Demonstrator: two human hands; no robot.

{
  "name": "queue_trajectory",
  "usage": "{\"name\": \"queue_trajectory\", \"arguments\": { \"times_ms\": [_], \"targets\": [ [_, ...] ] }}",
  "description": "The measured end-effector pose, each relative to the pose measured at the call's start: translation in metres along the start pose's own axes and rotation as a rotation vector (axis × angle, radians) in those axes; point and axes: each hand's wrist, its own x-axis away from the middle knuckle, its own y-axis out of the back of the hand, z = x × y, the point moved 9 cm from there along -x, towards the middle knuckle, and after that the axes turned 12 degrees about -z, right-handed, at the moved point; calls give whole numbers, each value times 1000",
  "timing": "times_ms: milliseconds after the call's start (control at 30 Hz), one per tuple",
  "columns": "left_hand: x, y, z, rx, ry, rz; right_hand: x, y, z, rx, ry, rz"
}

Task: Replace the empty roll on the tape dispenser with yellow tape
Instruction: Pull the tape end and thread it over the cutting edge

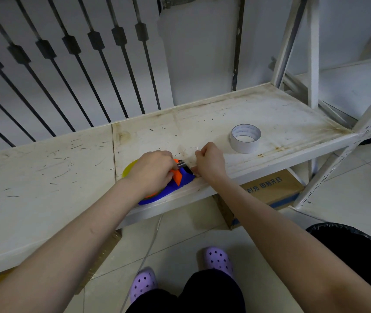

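Note:
A blue and orange tape dispenser (181,181) lies on its side near the front edge of the white shelf (44,177). A yellow tape roll (129,169) shows at its left, mostly hidden under my left hand (151,171), which presses down on the dispenser body. My right hand (209,161) is closed at the dispenser's front end, pinching what looks like a thin clear strip of tape beside the metal roller (181,164). A white, nearly empty roll (245,138) stands apart on the shelf to the right.
White shelf posts (313,53) rise at the right. A cardboard box (270,190) sits on the floor under the shelf. A black bin (360,251) stands at the lower right. A thin cord (150,245) trails across the tiles, and my purple clogs (218,260) are below.

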Motion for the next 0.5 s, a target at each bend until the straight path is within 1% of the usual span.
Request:
{"name": "queue_trajectory", "arguments": {
  "times_ms": [100, 267, 400, 500],
  "targets": [
    [0, 1, -2, 12, 4, 6, -2, -1, 1, 46, 8, 13],
    [-1, -2, -6, -4, -3, 29, 2, -1, -8, 29, -25, 53],
    [0, 0, -5, 65, 4, 10, 5, 9, -12, -28, -46, 64],
    [1, 1, -2, 106, 32, -10, 6, 15, -17, -12, -72, 76]
  ]
}}
